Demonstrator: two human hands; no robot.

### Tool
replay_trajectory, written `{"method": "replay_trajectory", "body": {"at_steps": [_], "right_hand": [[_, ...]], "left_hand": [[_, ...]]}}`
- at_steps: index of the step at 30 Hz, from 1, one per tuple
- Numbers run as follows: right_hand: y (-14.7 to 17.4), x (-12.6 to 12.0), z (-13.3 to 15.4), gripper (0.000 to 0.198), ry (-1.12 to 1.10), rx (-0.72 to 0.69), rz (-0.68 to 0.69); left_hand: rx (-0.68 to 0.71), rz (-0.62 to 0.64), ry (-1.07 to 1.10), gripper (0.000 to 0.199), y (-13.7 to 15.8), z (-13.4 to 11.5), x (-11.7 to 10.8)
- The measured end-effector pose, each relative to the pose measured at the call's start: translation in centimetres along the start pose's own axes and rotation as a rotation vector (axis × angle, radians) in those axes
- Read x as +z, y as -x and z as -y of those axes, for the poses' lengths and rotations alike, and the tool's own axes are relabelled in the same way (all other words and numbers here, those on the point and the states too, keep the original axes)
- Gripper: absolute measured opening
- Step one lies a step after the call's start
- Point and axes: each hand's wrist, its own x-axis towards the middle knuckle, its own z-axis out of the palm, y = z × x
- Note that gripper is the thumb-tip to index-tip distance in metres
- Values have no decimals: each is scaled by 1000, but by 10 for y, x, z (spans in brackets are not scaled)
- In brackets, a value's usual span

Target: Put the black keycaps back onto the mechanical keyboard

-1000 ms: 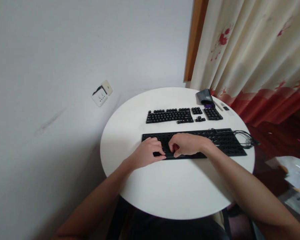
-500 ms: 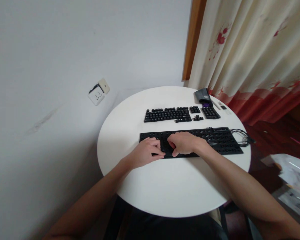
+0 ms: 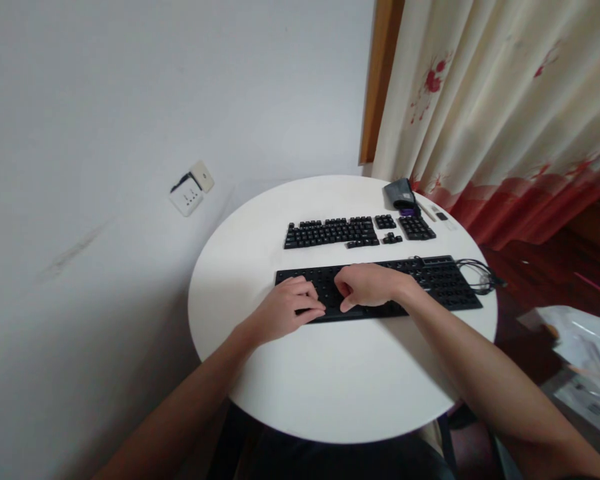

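A black keyboard base point(image 3: 447, 283), with most keycaps seemingly off, lies across the middle of the round white table point(image 3: 340, 387). On its left part rests my left hand point(image 3: 293, 307), fingers bent and apart, thumb stretched toward the front edge; I see nothing held in it. My right hand point(image 3: 367, 285) is closed over the base just left of its middle, fingers curled down and thumb pointing inward. Whatever those fingertips grip is hidden. Behind the base, loose black keycaps point(image 3: 330, 232) lie in keyboard order, with a number-pad group point(image 3: 417, 228) at the right.
A dark grey pouch point(image 3: 399, 193) sits at the table's back right, beside small light-coloured items. The coiled cable point(image 3: 480, 275) hangs near the right edge. A wall with a socket point(image 3: 186, 195) borders the left, a curtain point(image 3: 460, 120) the back right. Plastic bags point(image 3: 580, 340) lie at right.
The whole view has shifted slightly. My left thumb and fingers have spread a little more apart on the keyboard. My right hand stays in nearly the same place, still curled.
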Motion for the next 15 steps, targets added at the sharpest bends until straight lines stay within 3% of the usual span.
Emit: {"method": "replay_trajectory", "body": {"at_steps": [9,12,15], "right_hand": [[-5,6,1,25,34,39,14],[-3,0,-6,24,-22,25,1],[1,-8,-20,17,-45,64,-121]], "left_hand": [[-11,72,-7,19,-1,-4,-1],[-40,15,-17,20,-1,-3,-2],[-127,-121,-42,21,-1,1,-2]]}}
